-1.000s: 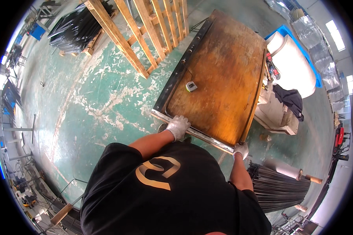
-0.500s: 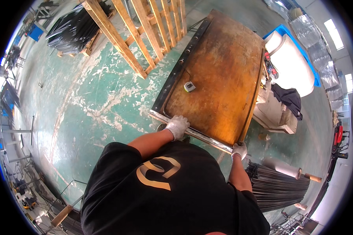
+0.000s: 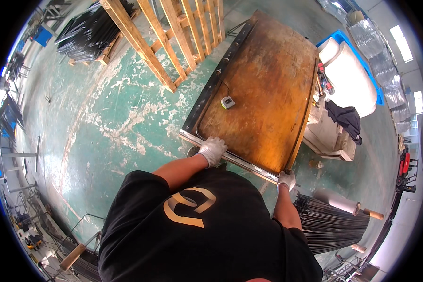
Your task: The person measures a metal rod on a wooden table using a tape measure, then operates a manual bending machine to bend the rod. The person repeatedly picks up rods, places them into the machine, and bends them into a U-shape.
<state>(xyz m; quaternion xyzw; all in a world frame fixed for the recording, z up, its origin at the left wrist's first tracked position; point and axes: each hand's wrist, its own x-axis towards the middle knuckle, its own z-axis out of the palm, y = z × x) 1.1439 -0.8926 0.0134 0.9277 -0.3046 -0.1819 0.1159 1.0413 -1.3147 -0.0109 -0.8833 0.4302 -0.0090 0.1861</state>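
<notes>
Holding the metal strip [image 3: 249,166] along the near edge of the worktop [image 3: 272,84], the gloved left hand [image 3: 212,151] curls over it; the right hand [image 3: 286,179] curls at the corner, its grip hidden from me. A tape measure [image 3: 227,102] lies beyond.

Light is bright and fairly even, with windows [image 3: 402,43] at 2 o'clock blown out to white and a smaller glare patch near 9. The white, rounded object [image 3: 355,82] at 2 o'clock is washed out; the brown tabletop [image 3: 268,89] glows orange toward 4. The black shirt [image 3: 249,207] at 6 swallows detail. The middle looks sharp; fisheye curvature bends the tabletop's edges, rim clutter softens, and black vignetting rings the corners, blue-fringed between 8 and 9.
</notes>
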